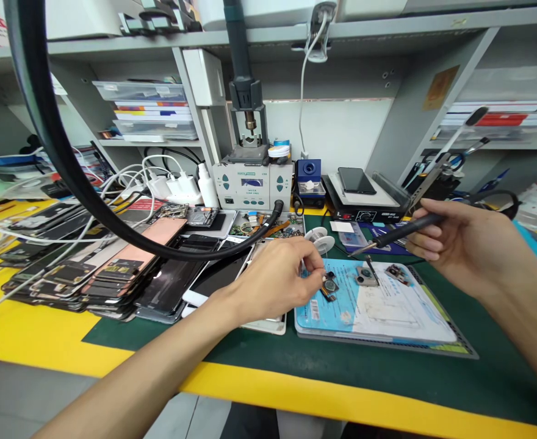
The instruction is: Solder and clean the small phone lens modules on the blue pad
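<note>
Head view: the left hand (291, 274) has fingertips pinched together, anything between them hidden, beside a small black round-faced module (329, 286) on a flat blue-and-white package (387, 317). The right hand (483, 250) grips a slim black soldering iron (410, 233), tip apart from the module; finished and remaining work cannot be told.

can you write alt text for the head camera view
A person's bare right hand holds a slim black soldering iron while the left hand pinches over small dark camera-like parts on a blue-and-white box. Stacked phone screens and shells lie to the left on a green-and-yellow workbench.
</note>
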The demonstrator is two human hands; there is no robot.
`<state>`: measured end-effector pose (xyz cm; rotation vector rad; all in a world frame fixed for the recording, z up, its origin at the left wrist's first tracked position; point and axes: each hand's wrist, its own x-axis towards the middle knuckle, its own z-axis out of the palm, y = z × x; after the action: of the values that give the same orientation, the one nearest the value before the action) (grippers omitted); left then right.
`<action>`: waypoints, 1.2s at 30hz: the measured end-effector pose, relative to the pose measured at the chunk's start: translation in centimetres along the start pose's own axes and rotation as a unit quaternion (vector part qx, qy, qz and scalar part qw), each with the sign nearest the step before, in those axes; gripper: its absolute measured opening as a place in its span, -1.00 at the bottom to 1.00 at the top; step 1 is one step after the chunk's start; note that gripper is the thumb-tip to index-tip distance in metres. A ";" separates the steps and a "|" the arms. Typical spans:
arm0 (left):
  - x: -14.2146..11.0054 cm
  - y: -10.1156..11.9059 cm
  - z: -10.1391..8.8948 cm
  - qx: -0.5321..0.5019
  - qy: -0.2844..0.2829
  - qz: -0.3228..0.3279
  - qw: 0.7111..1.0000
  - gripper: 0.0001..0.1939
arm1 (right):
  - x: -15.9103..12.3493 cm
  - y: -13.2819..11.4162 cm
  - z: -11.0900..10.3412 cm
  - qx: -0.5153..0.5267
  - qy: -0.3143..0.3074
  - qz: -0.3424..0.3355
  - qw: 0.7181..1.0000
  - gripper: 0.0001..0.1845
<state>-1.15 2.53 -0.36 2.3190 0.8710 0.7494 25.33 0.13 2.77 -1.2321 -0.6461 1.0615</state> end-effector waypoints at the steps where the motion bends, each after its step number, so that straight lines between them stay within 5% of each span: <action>1: 0.0 0.0 0.0 -0.002 -0.002 0.000 1.000 -0.93 | 0.0 0.0 0.0 -0.001 0.001 0.001 1.000 -0.73; 20: -0.2 -0.4 0.6 0.077 0.000 0.065 0.995 -0.92 | 0.4 0.1 -0.4 0.005 -0.020 -0.004 1.000 -0.75; 36: -0.1 0.0 0.6 -0.028 0.015 0.042 0.999 -0.90 | 0.2 0.1 -0.3 0.007 -0.018 -0.009 1.000 -0.74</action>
<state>-0.83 2.32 -0.79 2.3126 0.7596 0.8362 25.66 0.17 2.59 -1.1951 -0.6757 1.0730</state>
